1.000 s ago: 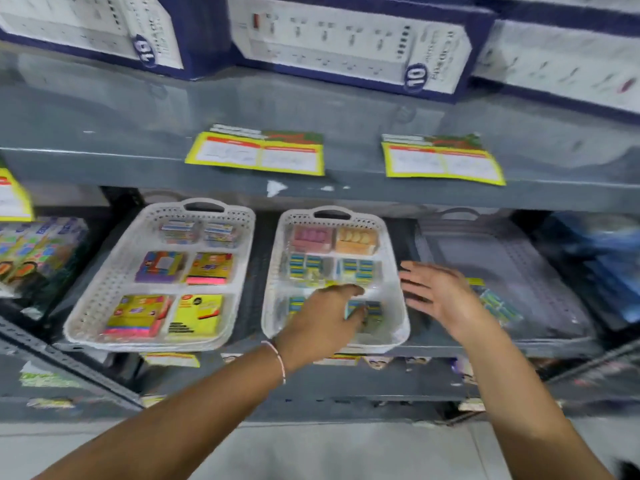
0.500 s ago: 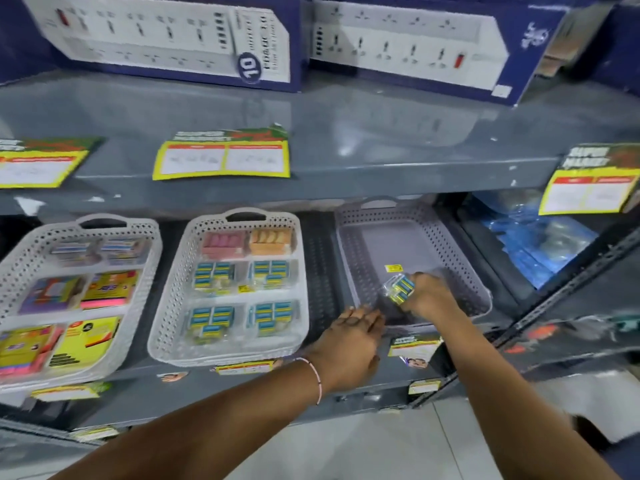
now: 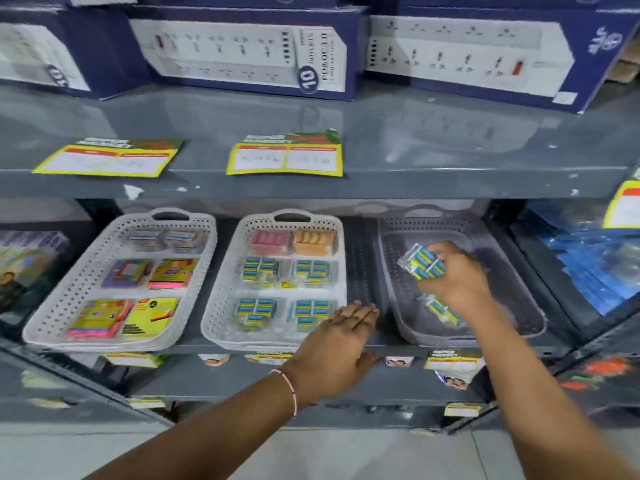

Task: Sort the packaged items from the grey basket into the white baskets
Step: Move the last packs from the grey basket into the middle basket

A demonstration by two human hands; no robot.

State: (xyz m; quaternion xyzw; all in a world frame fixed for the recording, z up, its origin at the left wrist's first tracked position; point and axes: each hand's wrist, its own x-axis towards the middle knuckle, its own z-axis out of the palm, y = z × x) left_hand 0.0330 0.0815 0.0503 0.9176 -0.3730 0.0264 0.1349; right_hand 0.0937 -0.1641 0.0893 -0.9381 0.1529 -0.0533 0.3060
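The grey basket (image 3: 509,282) sits on the lower shelf at the right. My right hand (image 3: 453,282) is over it, shut on a clear pack of blue and yellow erasers (image 3: 420,261), lifted above the basket floor. Another blue and yellow pack (image 3: 445,311) lies in the grey basket under my wrist. The middle white basket (image 3: 221,306) holds several blue packs plus a pink pack (image 3: 269,241) and an orange pack (image 3: 314,241). The left white basket (image 3: 65,303) holds colourful sticky-note packs. My left hand (image 3: 339,344) rests flat on the shelf edge between the middle and grey baskets, holding nothing.
An upper grey shelf (image 3: 450,140) overhangs the baskets, with yellow price tags (image 3: 285,157) and blue power-strip boxes (image 3: 242,50) on it. Blue plastic packets (image 3: 588,271) lie to the right of the grey basket. Small labels hang along the lower shelf edge.
My left hand left the middle white basket and came to rest on the shelf edge. My right hand reached into the grey basket, took the blue and yellow pack and raised it.
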